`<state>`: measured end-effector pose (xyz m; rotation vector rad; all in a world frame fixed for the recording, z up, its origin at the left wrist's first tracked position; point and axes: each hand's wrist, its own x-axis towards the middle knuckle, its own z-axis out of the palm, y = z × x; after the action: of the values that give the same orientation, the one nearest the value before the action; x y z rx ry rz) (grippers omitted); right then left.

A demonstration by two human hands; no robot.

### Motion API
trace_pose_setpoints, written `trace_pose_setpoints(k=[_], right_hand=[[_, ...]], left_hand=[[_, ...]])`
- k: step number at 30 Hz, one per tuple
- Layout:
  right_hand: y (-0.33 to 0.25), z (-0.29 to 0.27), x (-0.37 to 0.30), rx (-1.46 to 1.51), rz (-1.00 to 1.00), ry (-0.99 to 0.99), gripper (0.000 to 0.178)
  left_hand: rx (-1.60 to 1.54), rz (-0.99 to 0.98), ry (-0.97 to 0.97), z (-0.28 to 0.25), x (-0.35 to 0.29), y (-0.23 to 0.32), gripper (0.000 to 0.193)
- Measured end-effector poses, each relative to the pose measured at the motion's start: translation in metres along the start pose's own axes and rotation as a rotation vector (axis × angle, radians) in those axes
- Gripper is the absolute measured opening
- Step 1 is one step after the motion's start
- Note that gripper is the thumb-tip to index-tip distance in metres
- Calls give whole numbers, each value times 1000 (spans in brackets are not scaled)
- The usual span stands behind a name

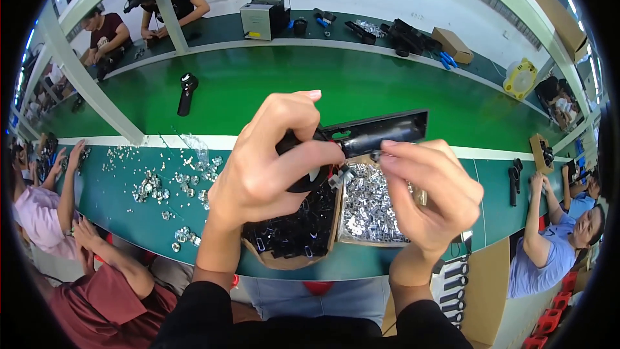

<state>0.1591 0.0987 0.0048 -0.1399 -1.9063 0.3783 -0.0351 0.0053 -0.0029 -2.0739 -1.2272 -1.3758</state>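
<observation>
My left hand [255,161] is closed round the round end of a black plastic housing [391,132]. Its hollow, trough-shaped handle points to the right, with the open side showing. A small grey part [341,176] sits by my left fingertips, under the housing. My right hand [436,190] pinches at the handle's lower edge; the tiny dark thing at its fingertips is too small to name. Below my hands stand a box of black plastic parts [298,223] and a box of shiny metal parts [369,210].
Loose metal parts [150,186] lie on the left of the green bench. Beyond it runs a green conveyor belt [258,77] carrying a black device [186,94]. Another black device [515,182] lies at the right. Co-workers sit on both sides and across; white frame posts [90,84] rise at the left.
</observation>
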Motion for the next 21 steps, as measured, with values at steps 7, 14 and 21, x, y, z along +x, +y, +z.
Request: trace_pose_setpoints(k=[7,14,21], right_hand=[[16,8,-2,-29,-22,-57,24],[10,13,-4,-128,-49,-47,28],[11,17,-9,-228,-31,-34,29]], left_hand=[[116,211,22,18,0,2,30],[164,242,72,23,-2,6,31],[186,265,51,25,-3,4,32]])
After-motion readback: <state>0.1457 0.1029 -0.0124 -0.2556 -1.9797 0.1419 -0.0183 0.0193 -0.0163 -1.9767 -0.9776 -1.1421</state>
